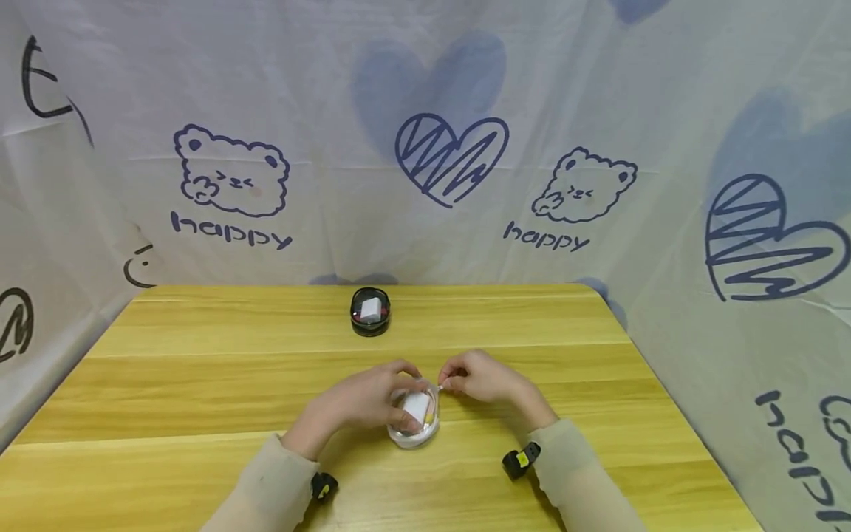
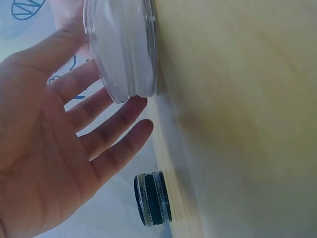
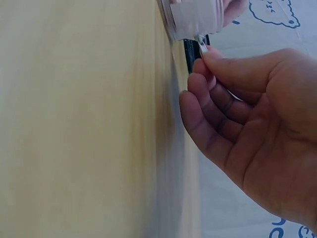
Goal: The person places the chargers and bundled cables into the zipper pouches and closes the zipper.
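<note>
A small rounded see-through case [image 1: 414,442] sits on the table, with a white block [image 1: 417,406] and what looks like a pale cable inside. My left hand [image 1: 362,399] holds this case from the left, thumb on the near side and fingers on the far side. In the left wrist view, the case's clear side wall [image 2: 124,49] rests against those fingers. At the case's right edge my right hand [image 1: 484,377] pinches a small zipper pull [image 3: 202,42] between thumb and index finger. The other fingers of that hand are curled.
Farther back on the wooden table [image 1: 219,369] stands a black case [image 1: 369,327] of similar shape, with a white block showing through its lid. A printed cloth [image 1: 319,111] hangs behind the table and on both sides. Each wrist wears a small black camera.
</note>
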Tool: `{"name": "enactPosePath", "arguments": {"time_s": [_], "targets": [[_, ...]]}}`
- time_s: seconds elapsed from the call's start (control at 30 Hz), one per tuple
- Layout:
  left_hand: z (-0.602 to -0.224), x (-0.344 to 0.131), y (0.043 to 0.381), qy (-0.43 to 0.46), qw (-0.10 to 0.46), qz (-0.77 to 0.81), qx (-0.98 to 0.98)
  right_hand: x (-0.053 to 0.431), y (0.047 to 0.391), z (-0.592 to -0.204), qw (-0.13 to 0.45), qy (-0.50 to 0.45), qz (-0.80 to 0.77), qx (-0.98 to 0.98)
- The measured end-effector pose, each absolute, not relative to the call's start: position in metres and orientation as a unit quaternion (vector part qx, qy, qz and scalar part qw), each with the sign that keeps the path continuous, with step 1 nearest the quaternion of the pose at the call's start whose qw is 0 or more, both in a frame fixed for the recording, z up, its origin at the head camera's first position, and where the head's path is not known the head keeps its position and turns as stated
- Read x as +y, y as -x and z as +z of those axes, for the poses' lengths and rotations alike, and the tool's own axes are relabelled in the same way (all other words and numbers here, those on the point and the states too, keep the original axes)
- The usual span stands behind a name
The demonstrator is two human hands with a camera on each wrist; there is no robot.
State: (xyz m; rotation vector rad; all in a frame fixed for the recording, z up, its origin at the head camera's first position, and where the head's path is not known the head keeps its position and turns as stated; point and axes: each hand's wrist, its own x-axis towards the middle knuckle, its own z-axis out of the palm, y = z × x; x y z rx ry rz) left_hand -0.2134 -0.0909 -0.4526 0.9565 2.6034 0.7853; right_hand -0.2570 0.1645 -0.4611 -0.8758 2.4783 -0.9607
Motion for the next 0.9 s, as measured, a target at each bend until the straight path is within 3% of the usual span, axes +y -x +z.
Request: {"name": "enactPosePath", "arguments": {"time_s": [0.3, 0.9], "targets": [[-0.4512, -0.0917, 0.2131, -0.355, 0.124, 0.262, 0.889, 0.1611, 0.2555, -0.4648, 0.151, 0.291, -0.337, 0.883], [-0.4501, -0.0853, 0.2083, -0.329, 0.096, 0.206, 0.917, 0.1706, 0.2547, -0.4583, 0.183, 0.348, -0.314, 0.864]]}}
